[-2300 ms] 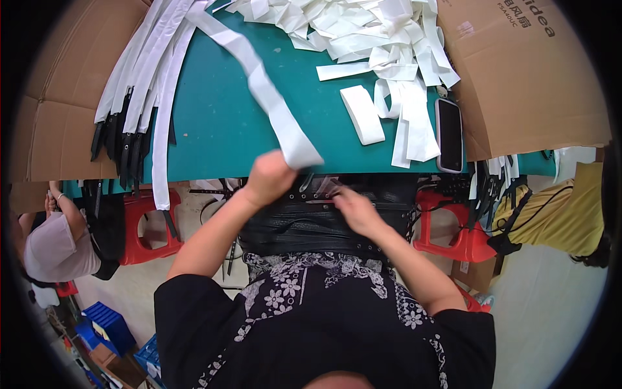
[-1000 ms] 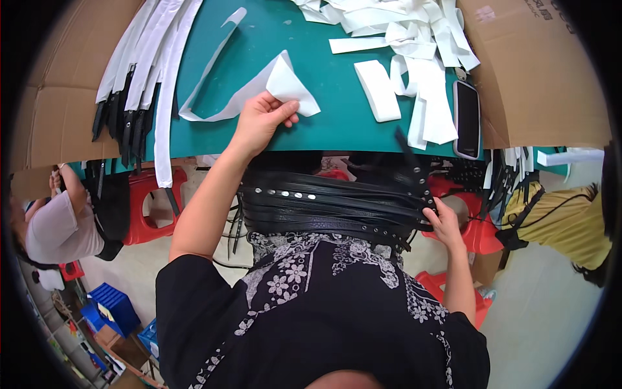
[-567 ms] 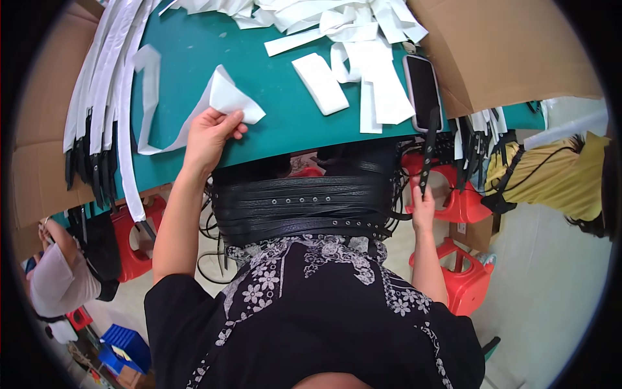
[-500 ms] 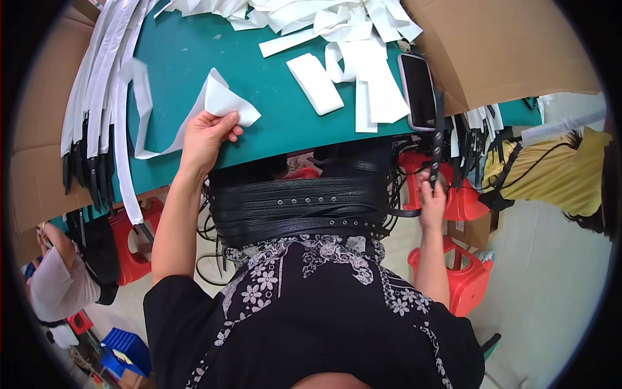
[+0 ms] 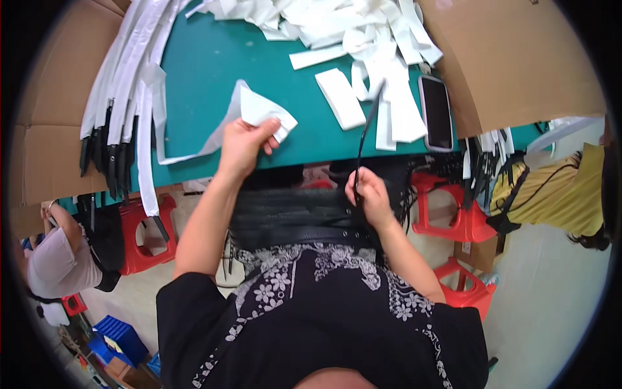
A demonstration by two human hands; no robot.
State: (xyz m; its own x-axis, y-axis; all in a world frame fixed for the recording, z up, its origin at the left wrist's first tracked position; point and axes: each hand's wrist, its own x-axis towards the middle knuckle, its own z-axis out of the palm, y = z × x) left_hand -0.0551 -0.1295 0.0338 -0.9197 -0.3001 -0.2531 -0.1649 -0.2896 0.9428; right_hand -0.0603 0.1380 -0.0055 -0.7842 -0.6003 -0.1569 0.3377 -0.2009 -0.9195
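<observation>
My left hand (image 5: 245, 148) pinches one end of a long white strip (image 5: 262, 109) above the green table (image 5: 207, 71). The strip's end is folded over, and the rest trails left across the table. In my right hand (image 5: 371, 196) is a thin black belt (image 5: 367, 123), its free end pointing up toward the white strips. More black belts (image 5: 291, 214), some with metal eyelets, lie across my lap. A folded white bundle (image 5: 340, 100) rests on the table between my hands, beyond them.
Loose white strips (image 5: 311, 23) are heaped at the back. A phone (image 5: 436, 113) lies at the table's right edge, beside a cardboard box (image 5: 512, 65). White-wrapped belts (image 5: 126, 84) hang over the left side. Red stools (image 5: 146, 240) and other people are on both sides.
My right hand has swung left and inward with the black belt, which now rises between my hands. The left hand with the strip appears shifted right in the view, as does the table.
</observation>
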